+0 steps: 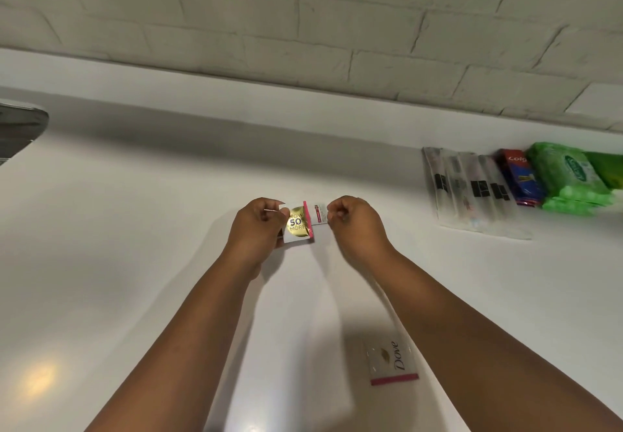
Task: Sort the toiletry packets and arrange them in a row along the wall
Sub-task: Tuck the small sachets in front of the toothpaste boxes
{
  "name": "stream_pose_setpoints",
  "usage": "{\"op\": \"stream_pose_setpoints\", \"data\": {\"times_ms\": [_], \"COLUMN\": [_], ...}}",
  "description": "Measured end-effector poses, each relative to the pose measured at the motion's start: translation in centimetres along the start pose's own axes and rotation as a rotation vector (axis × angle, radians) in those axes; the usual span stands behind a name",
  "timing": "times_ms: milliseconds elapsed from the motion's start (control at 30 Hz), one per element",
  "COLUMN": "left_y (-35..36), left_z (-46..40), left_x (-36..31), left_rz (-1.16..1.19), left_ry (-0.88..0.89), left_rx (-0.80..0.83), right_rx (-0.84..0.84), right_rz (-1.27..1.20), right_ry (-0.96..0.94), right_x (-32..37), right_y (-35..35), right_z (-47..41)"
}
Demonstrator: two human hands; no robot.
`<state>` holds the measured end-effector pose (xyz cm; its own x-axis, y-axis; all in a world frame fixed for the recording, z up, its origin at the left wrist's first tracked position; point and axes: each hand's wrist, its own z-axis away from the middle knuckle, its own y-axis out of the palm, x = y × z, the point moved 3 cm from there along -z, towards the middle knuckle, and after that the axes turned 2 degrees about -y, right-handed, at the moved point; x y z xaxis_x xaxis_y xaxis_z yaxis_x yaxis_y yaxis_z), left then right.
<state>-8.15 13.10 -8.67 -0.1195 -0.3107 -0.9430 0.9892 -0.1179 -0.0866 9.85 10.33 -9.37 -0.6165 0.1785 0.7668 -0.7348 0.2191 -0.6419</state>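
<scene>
My left hand pinches a white sachet with a gold "50% more" circle and a pink edge above the white counter. My right hand pinches a second white sachet, only partly visible beside the first. A third white Dove sachet with a pink strip lies flat on the counter between my forearms. Along the wall at right sit clear wrapped toothbrush packets, a red and blue Colgate box and green wipes packs, side by side.
The white counter runs to a raised ledge under a white brick wall. A metal fixture juts in at the left edge.
</scene>
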Motion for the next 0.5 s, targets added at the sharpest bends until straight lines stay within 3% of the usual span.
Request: {"op": "stream_pose_setpoints", "data": {"times_ms": [233, 500], "left_y": [-1.6, -1.4], "left_z": [-1.7, -2.2], "left_x": [-0.5, 0.0], "left_rz": [-0.047, -0.020], "left_ry": [0.026, 0.012], "left_rx": [-0.079, -0.071], "right_rx": [0.233, 0.266], "right_rz": [0.371, 0.358], "right_ry": [-0.213, -0.087], "right_x": [1.6, 1.6], "right_y": [1.4, 1.0], "right_z": [-3.0, -4.2]}}
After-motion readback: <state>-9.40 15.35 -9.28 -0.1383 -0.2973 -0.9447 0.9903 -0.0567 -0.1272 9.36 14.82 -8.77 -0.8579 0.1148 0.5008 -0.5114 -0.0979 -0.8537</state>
